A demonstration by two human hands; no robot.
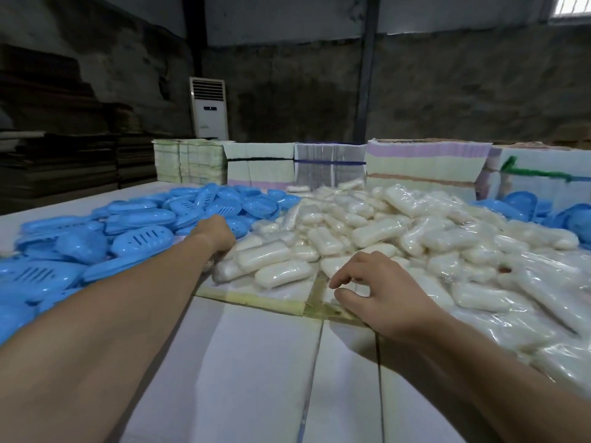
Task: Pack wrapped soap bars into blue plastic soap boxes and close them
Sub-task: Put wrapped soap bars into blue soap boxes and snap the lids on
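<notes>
Soap bars (377, 231), each in clear wrap, lie in a big white heap across the middle and right of the table (262, 362). Blue soap boxes (140, 238) are piled on the left, touching the heap's left edge, with a few more blue ones (518, 209) at far right behind the soap. No box in view visibly has a bar in it; whether any are packed and closed I cannot tell, since many lie shut or upside down. So the job looks barely begun, or between rounds: nearly all the packing appears left.

Left hand (217, 235) reaches out to where boxes meet soap, fingers hidden behind the wrist, so its state and whether it holds anything cannot be told. Right hand (380, 289) hovers at the near edge of the heap, fingers loosely curled, thumb and forefinger close together, nothing clearly held. My guess: it's about to pick a bar.

Stacked paper bundles (425, 161) line the back of the table.
</notes>
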